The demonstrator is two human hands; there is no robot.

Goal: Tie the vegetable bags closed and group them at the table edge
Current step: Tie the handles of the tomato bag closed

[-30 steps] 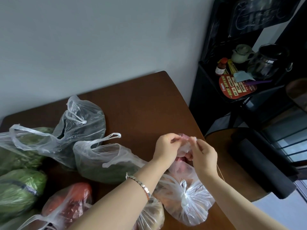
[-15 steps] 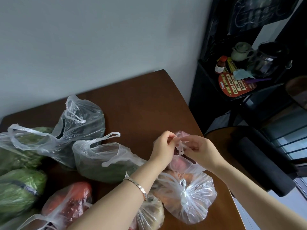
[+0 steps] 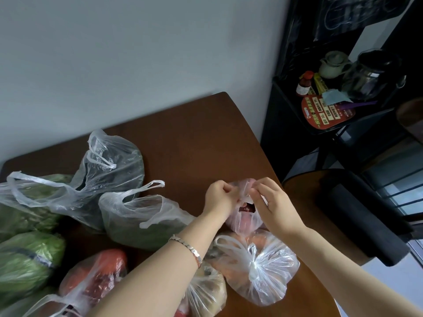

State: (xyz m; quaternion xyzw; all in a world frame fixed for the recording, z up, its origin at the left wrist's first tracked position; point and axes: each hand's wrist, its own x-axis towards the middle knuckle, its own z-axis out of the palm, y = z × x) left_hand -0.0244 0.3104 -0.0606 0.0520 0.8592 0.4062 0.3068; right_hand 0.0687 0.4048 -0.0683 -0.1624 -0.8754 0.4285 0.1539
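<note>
Brown table [image 3: 187, 143], both hands pinching bag [image 3: 246, 221] handles

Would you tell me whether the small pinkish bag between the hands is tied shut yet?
Not yet: the pinkish bag gapes at its mouth, red produce showing, while the left hand and right hand pinch its handles.

Home dining corner: wooden table [image 3: 194, 138], teapot [image 3: 333, 64] on shelf [image 3: 286, 106].

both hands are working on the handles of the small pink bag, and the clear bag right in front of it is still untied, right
Not quite. Both hands, left and right, are at the small pink bag's handles, but the clear bag in front of it is already knotted shut, as the head view shows.
</note>
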